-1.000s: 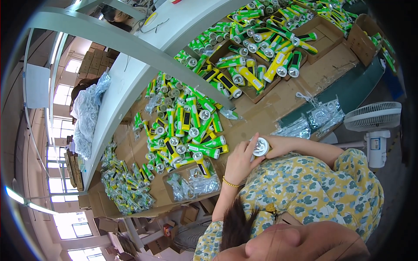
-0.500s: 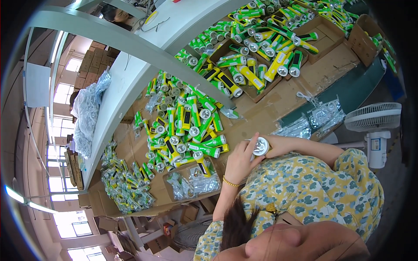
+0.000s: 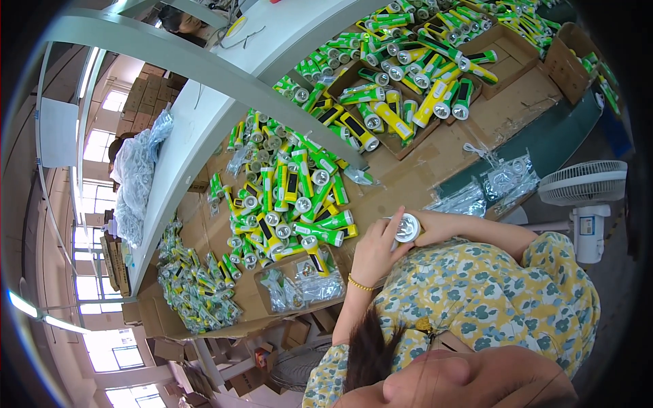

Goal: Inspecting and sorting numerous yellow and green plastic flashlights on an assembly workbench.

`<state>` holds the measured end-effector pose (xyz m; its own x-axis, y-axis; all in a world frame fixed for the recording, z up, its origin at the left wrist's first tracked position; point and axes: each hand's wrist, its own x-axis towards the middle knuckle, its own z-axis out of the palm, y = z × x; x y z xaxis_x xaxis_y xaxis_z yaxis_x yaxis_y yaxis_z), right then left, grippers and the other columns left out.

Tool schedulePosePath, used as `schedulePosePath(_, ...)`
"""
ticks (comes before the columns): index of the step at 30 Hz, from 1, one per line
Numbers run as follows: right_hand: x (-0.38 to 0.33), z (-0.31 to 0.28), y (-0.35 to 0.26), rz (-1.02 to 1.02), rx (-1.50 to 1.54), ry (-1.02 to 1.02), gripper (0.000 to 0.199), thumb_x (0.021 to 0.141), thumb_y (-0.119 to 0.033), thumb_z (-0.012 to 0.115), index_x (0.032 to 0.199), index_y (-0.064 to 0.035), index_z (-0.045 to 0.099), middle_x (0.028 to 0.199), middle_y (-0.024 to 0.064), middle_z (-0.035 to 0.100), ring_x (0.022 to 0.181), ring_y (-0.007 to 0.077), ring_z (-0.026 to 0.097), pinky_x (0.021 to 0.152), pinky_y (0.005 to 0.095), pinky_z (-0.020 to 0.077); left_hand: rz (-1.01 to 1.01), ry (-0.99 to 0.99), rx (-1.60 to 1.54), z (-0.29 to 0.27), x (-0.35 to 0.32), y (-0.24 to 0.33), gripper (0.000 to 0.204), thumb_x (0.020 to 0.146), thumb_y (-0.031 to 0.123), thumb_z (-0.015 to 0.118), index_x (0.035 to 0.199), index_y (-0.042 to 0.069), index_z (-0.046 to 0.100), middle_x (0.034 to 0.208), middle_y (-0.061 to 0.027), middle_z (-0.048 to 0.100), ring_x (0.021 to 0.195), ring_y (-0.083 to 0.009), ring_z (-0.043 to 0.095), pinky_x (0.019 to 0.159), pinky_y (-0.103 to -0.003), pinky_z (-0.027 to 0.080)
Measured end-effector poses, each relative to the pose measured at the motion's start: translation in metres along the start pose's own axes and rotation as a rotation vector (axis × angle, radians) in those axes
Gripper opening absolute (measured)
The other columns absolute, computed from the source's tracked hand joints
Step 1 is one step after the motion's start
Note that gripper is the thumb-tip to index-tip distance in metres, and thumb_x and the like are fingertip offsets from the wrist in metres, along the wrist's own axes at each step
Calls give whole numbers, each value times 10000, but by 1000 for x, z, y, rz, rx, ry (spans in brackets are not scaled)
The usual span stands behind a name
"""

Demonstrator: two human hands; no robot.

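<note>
Close to my body, both hands meet around a flashlight (image 3: 408,228), its round white lamp end facing up. My left hand (image 3: 371,256), with a yellow beaded bracelet at the wrist, is closed on its left side, thumb and forefinger beside the rim. From the other side my right hand (image 3: 431,228) is closed against it, its fingers partly out of sight. Most of the flashlight's body is hidden by the hands. Just beyond them lies a heap of green and yellow flashlights (image 3: 320,234), several with dark panels on their sides.
A shallow carton (image 3: 264,299) with clear bags stands left of me. Bagged flashlights (image 3: 197,292) pile up farther left. Clear bags and a white cable (image 3: 507,177) lie to the right, near a white fan (image 3: 588,197). A grey metal frame bar (image 3: 224,71) crosses above the cardboard-covered table.
My hands and the flashlight stay practically in place. At the far left, a person's head behind the heap of clear bags shows slightly more.
</note>
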<state>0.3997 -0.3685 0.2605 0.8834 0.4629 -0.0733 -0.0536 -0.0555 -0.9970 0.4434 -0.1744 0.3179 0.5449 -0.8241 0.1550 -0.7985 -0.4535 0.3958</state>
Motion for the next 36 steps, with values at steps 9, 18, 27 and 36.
schedulePosePath(9, 1, -1, -4, 6, -11, 8, 558, 714, -89, 635, 1236, -27, 446, 1110, 140, 583, 1032, 251, 570, 908, 355, 440, -5, -7, -7, -1, 0, 0, 770, 711, 288, 755, 1381, 128, 410, 883, -107, 540, 775, -268, 566, 633, -352, 486)
schedulePosePath(18, 1, 1, 3, 16, -27, 15, 578, 707, -87, 642, 1243, -31, 435, 1122, 144, 582, 1043, 264, 571, 909, 359, 442, -2, -4, -11, 2, 0, -1, 773, 711, 281, 757, 1383, 126, 407, 884, -108, 542, 778, -267, 566, 632, -350, 486)
schedulePosePath(27, 4, 1, 2, -17, -7, 25, 538, 705, -74, 642, 1205, -27, 448, 1109, 139, 587, 1034, 261, 575, 898, 360, 446, -81, -74, -32, -2, 0, 1, 741, 726, 242, 736, 1384, 138, 411, 955, -115, 562, 866, -295, 576, 726, -371, 492)
schedulePosePath(36, 2, 5, 1, -27, -17, 53, 520, 714, -79, 646, 1201, -30, 472, 1089, 134, 597, 1009, 244, 582, 880, 357, 455, -66, -66, -17, -2, -3, 1, 738, 728, 245, 737, 1383, 137, 415, 934, -116, 565, 857, -292, 579, 720, -367, 492)
